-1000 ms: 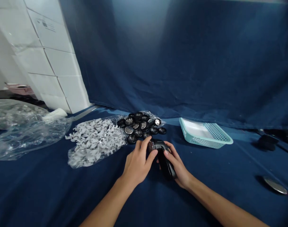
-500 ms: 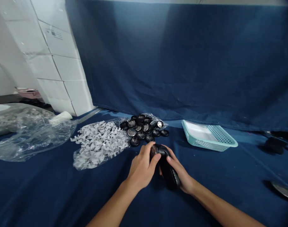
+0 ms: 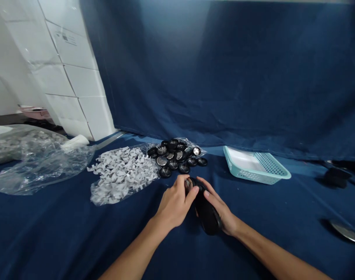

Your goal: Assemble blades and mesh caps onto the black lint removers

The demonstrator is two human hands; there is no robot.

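Note:
A black handheld device (image 3: 207,213) with a round metallic mesh head is held between both hands above the blue cloth. My left hand (image 3: 174,201) is closed around the head end, thumb on its near side. My right hand (image 3: 221,212) grips the body from the right. Just beyond the hands lies a pile of round black caps (image 3: 174,155), some with silvery mesh faces, partly on clear plastic. Left of them, many small light-grey plastic parts (image 3: 123,173) are heaped on a clear bag.
A turquoise basket (image 3: 253,177) with something white inside stands at the right. Clear plastic bags (image 3: 43,167) lie at the left, before stacked white boxes (image 3: 92,112). An oval metallic object (image 3: 345,232) lies far right. A blue curtain (image 3: 218,77) hangs behind.
The device has turned slightly in my hands, its body showing more upright. Both hands keep their hold, and the view has shifted a little.

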